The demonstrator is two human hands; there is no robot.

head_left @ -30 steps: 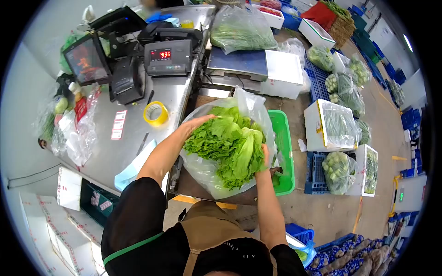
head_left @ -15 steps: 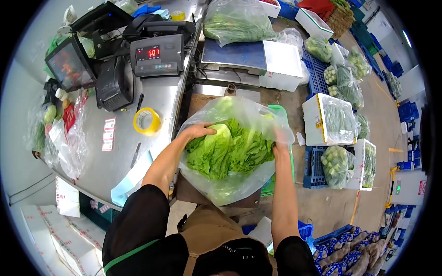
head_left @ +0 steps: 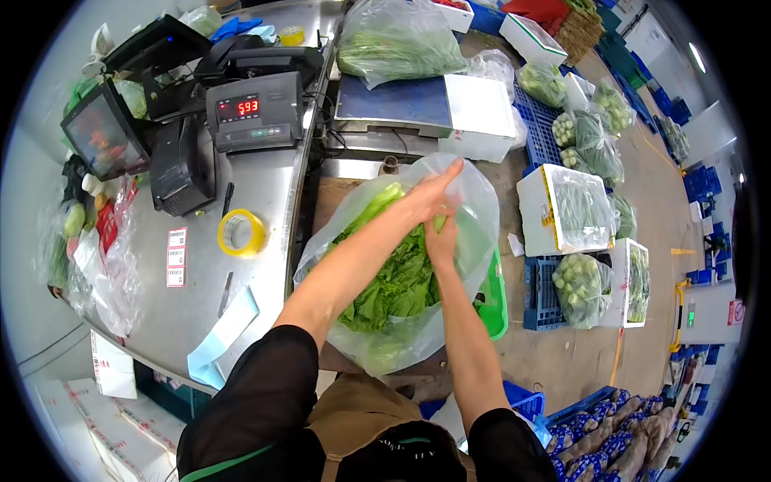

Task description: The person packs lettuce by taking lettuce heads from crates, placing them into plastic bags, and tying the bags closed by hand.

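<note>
Green leafy lettuce [head_left: 393,281] lies in a wide-mouthed clear plastic bag [head_left: 474,209], spread over a brown platform [head_left: 328,197] in front of me. My left hand [head_left: 434,193] reaches across above the lettuce toward the bag's far right side, its fingers stretched out. Just below it is my right hand [head_left: 440,241], at the right edge of the leaves inside the bag's mouth. Its fingers are smeared and partly covered by the left hand, so its grip is unclear. A bit of pale green shows between the two hands.
Left, a steel table [head_left: 201,265] bears a weight display [head_left: 257,112] reading 5.93, yellow tape [head_left: 241,233] and a knife [head_left: 226,294]. A green crate [head_left: 498,297] stands right of the bag. Beyond are white foam boxes [head_left: 546,209], blue crates [head_left: 543,301] and bagged vegetables [head_left: 580,289].
My left hand has moved from the lettuce's left side across to the right, and my right hand has come inward beside it. The display went from 5.07 to 5.93.
</note>
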